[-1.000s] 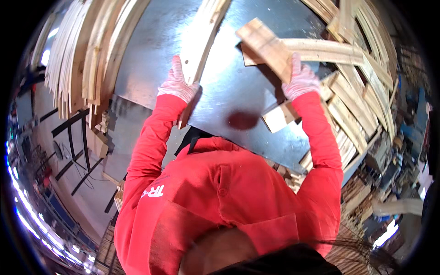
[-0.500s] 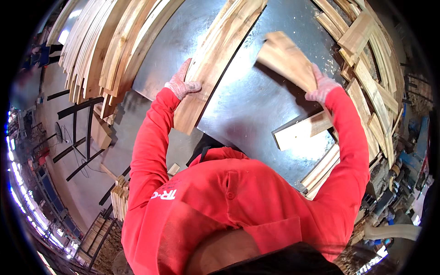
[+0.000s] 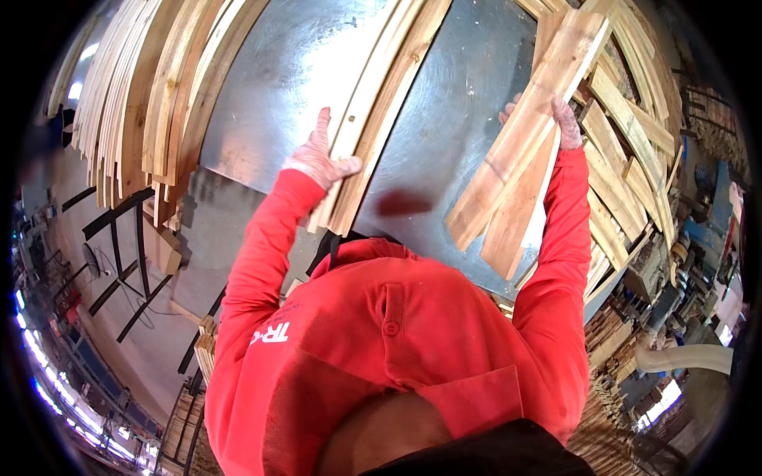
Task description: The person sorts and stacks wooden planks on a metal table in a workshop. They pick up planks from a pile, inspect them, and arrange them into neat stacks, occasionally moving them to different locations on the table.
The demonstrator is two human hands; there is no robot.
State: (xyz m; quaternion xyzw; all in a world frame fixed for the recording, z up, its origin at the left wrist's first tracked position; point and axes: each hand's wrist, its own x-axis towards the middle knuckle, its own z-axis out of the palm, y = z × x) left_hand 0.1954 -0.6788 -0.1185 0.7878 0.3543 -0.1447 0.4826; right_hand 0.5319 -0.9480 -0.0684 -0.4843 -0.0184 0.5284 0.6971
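Observation:
I look down over my red-sleeved arms at a metal table top (image 3: pixel 309 87). My left hand (image 3: pixel 319 157), in a pale glove, rests flat on the near end of a pair of long pale wooden slats (image 3: pixel 381 111) that run away from me across the metal. My right hand (image 3: pixel 562 120), also gloved, grips a short bundle of wooden boards (image 3: pixel 520 155), held tilted above the right side of the table; the boards hide most of its fingers.
Long wooden slats (image 3: pixel 151 95) are stacked along the table's left edge. A heap of short boards (image 3: pixel 627 135) lies on the right. A dark reddish spot (image 3: pixel 401 202) marks the metal near me. Black metal frames (image 3: pixel 119 230) stand on the floor at left.
My right hand has lifted and turned its boards from lying across to a steep tilt. The long slats under my left hand now lie more lengthwise, further in over the table.

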